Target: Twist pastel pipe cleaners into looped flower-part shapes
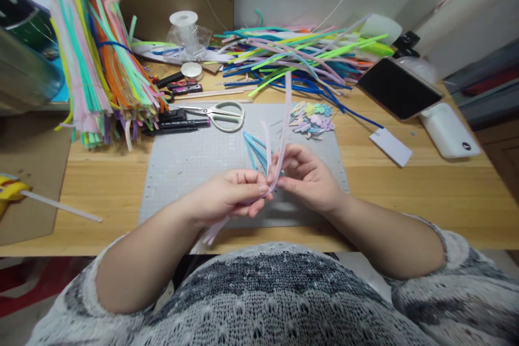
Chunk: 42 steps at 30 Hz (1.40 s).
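Note:
Pale pink pipe cleaners (pixel 288 100) are pinched in my left hand (pixel 243 192), closed between thumb and fingers above the grey cutting mat (pixel 194 167). Their loose ends poke out below that hand, while one long stem and a shorter one rise above it. My right hand (pixel 306 175) is closed with curled fingers at the base of the long stem, touching it; its exact grip is partly hidden. Behind the hands, folded blue pipe cleaners (pixel 255 148) lie on the mat. A cluster of small pastel pieces (pixel 314 119) sits at the mat's upper right.
Scissors (pixel 227 117) and markers (pixel 184 125) lie along the mat's back edge. Bundled pipe cleaners (pixel 109 70) stand at left; a loose heap (pixel 292 54) covers the back. A phone (pixel 399 88) leans at right near a white device (pixel 450 130). A yellow glue gun (pixel 10 188) lies far left.

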Motion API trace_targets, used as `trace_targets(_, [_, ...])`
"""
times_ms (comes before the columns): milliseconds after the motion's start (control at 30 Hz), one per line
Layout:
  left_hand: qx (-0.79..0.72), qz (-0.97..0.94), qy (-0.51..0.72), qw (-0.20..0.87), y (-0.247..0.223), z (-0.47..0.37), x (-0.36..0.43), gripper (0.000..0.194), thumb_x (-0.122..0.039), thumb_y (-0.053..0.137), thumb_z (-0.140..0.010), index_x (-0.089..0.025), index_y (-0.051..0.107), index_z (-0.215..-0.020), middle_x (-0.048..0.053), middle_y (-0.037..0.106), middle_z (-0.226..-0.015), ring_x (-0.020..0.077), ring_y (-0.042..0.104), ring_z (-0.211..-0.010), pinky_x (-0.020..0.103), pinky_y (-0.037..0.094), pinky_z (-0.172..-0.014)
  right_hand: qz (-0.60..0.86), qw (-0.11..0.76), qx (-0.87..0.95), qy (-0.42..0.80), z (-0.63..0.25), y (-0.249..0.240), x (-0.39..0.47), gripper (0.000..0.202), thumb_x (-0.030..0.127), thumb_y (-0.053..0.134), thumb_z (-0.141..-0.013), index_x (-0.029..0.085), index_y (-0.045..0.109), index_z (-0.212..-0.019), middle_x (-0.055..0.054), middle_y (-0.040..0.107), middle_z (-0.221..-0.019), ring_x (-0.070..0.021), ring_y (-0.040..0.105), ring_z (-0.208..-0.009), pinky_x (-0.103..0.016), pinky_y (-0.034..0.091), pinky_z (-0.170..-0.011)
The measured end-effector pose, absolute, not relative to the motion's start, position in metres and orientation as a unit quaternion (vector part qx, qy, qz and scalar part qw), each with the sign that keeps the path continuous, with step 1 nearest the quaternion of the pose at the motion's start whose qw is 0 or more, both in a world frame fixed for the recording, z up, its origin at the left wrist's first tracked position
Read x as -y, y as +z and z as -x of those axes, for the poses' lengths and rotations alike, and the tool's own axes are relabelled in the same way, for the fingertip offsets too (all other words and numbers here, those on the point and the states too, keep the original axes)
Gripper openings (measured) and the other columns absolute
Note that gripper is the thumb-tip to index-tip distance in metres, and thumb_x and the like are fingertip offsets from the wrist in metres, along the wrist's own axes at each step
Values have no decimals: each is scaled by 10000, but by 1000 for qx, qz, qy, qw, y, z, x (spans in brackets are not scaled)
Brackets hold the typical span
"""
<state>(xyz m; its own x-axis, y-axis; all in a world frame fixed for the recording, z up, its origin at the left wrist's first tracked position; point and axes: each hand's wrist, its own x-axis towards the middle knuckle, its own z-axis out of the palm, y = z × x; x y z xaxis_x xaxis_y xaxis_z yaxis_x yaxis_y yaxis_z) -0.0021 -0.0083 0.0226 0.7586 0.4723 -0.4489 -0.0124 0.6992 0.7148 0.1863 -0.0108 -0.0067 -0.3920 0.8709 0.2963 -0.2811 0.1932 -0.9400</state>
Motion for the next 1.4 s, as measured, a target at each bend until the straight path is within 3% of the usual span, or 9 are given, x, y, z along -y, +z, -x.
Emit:
trace_targets(100, [-329, -368, 156, 855, 24, 2, 8, 176, -311, 572, -825, -137, 559, -797, -51, 525, -481, 22, 237, -344, 162, 125, -358, 223, 476, 656, 542, -190, -4, 7, 72, 198, 650, -824, 217, 616, -886, -17, 586, -862, -146, 569, -859, -328, 473, -797])
trace_targets(300, [-344, -388, 157, 840, 25, 2, 7, 185, -328, 581, -804, -145, 560, -788, -61, 501, -452, 29, 248, -353, 169, 134, -375, 244, 466, 799, 291, -200, -3, 1, 69, 244, 661, -818, 263, 699, -872, -34, 503, -983, -176, 509, -957, -361, 412, -859])
trace_targets(533, [-362, -416, 152, 820, 25, 2, 6, 197, -339, 575, -802, -144, 580, -780, -63, 488, -453, 33, 252, -363, 184, 141, -384, 261, 459, 846, 72, -202, -5, 1, 114, 282, 608, -858, 296, 720, -842, -21, 473, -812, -164, 478, -813, -329, 398, -755])
trace_targets(700, [-381, -439, 164, 797, 30, 1, 8, 190, -331, 603, -796, -147, 570, -763, -69, 484, -470, 28, 290, -393, 181, 170, -408, 297, 482, 824, -29, -202, -5, 5, 77, 344, 665, -814, 350, 716, -871, -20, 485, -803, -182, 467, -828, -340, 386, -786])
trace_targets(833, [-378, -444, 149, 799, 30, 2, 8, 205, -346, 620, -790, -151, 557, -776, -73, 489, -483, 26, 289, -396, 182, 175, -408, 270, 462, 845, -5, -201, -2, 4, 131, 318, 552, -901, 309, 683, -899, -4, 602, -855, -170, 544, -888, -372, 364, -868])
trace_targets(933, [-373, -446, 141, 801, 29, 2, 8, 213, -347, 617, -795, -150, 545, -760, -72, 489, -482, 25, 280, -396, 183, 169, -404, 212, 431, 871, 98, -200, -3, 2, 179, 256, 462, -947, 215, 636, -935, -24, 628, -823, -139, 582, -796, -349, 410, -807])
trace_targets(1067, [-360, -447, 136, 807, 28, 3, 8, 208, -335, 596, -810, -150, 531, -741, -68, 491, -477, 28, 292, -403, 179, 176, -409, 180, 428, 866, 186, -199, -8, 4, 114, 174, 518, -901, 159, 600, -979, -39, 597, -771, -125, 534, -697, -267, 425, -627])
trace_targets(1400, [-336, -460, 118, 813, 29, 5, 7, 208, -328, 614, -795, -143, 538, -737, -65, 501, -477, 32, 334, -414, 177, 208, -426, 160, 413, 859, 256, -197, -1, 7, 81, 189, 518, -873, 166, 582, -916, -30, 586, -700, -125, 508, -637, -262, 391, -594])
